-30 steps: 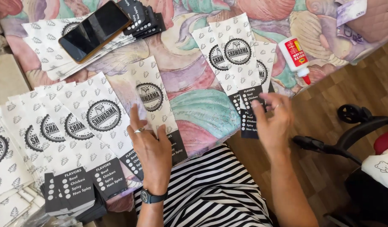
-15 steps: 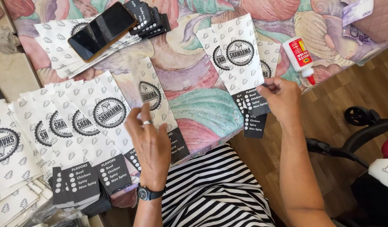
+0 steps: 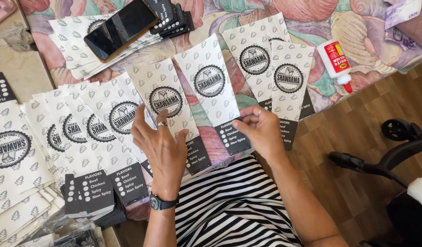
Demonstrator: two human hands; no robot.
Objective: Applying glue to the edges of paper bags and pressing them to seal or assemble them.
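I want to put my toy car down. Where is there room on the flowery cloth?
Bare flowery cloth shows behind the glue bottle, and a smaller patch between the phone and the middle paper sleeve. The left side is crowded with overlapping sleeves.

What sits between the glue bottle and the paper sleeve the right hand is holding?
In the head view, two overlapping printed paper sleeves lie between the glue bottle and the held sleeve in the right hand.

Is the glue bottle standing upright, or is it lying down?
Lying down: the glue bottle rests on its side on the flowered cloth, red tip pointing toward the table edge.
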